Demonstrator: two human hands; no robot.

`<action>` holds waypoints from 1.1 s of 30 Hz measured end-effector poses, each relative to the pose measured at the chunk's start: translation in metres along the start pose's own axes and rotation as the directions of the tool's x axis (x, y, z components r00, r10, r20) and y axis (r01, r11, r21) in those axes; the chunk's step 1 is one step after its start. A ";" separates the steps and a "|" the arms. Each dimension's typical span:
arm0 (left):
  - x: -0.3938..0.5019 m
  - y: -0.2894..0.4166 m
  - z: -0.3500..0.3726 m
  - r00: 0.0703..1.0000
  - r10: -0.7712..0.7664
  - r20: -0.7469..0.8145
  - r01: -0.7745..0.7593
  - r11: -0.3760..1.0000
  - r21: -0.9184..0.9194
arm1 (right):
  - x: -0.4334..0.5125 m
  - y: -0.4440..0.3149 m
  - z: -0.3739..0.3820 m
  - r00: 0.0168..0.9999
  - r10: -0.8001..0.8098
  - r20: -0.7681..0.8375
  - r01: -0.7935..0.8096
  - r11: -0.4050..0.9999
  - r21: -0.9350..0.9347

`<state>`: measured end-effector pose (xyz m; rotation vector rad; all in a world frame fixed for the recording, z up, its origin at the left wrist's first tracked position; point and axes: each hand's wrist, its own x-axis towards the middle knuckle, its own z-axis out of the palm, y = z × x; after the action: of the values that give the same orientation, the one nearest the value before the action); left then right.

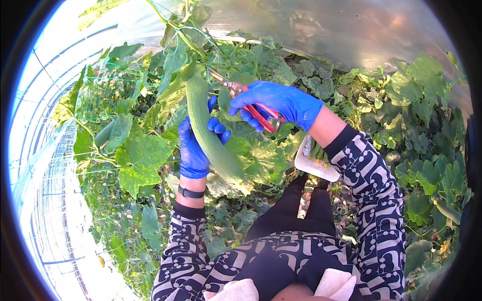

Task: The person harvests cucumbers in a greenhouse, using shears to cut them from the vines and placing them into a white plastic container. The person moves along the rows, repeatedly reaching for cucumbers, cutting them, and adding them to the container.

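Observation:
A long pale-green gourd (211,135), perhaps a luffa, hangs tilted in front of me with a dried blossom at its lower tip. My left hand (197,141), in a blue glove, grips it around the middle from behind. Red-handled pruning shears (260,113) are in my gloved right hand (278,101). Their blades (222,79) point up and left, close to the top of the gourd. Whether they touch its stem is hidden among leaves. Above runs a thick green vine (188,41), tied with teal twine (196,29).
A white container (316,169) holding several green fruits stands low, partly behind my right forearm. Another gourd (105,133) hangs at left behind a leaf, and one (448,211) lies at far right. Netting and hoops (56,188) line the left side; plastic film (339,30) spans the top.

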<state>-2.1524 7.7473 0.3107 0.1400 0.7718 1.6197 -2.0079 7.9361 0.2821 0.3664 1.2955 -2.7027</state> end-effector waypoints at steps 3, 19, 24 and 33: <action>0.001 -0.001 -0.004 0.990 -0.087 0.112 0.116 0.953 -0.279 | -0.002 -0.003 -0.003 0.999 0.028 -0.019 -0.029 0.998 -0.047; 0.015 -0.034 -0.006 0.997 -0.072 0.031 0.078 0.970 -0.232 | -0.017 0.032 -0.043 0.951 -0.170 -0.257 0.160 0.985 -0.062; 0.056 -0.080 -0.019 0.999 -0.048 -0.001 0.046 0.969 -0.245 | -0.066 0.116 -0.095 0.818 -0.160 -0.552 0.272 0.954 0.127; 0.140 -0.231 -0.079 0.962 -0.201 -0.184 0.191 0.979 -0.074 | -0.190 0.357 -0.099 0.342 0.144 -0.929 0.160 0.965 0.209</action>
<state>-2.0299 7.8444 0.0764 -0.1304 0.8582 1.4774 -1.7329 7.7911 0.0056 2.2598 0.9652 -2.6022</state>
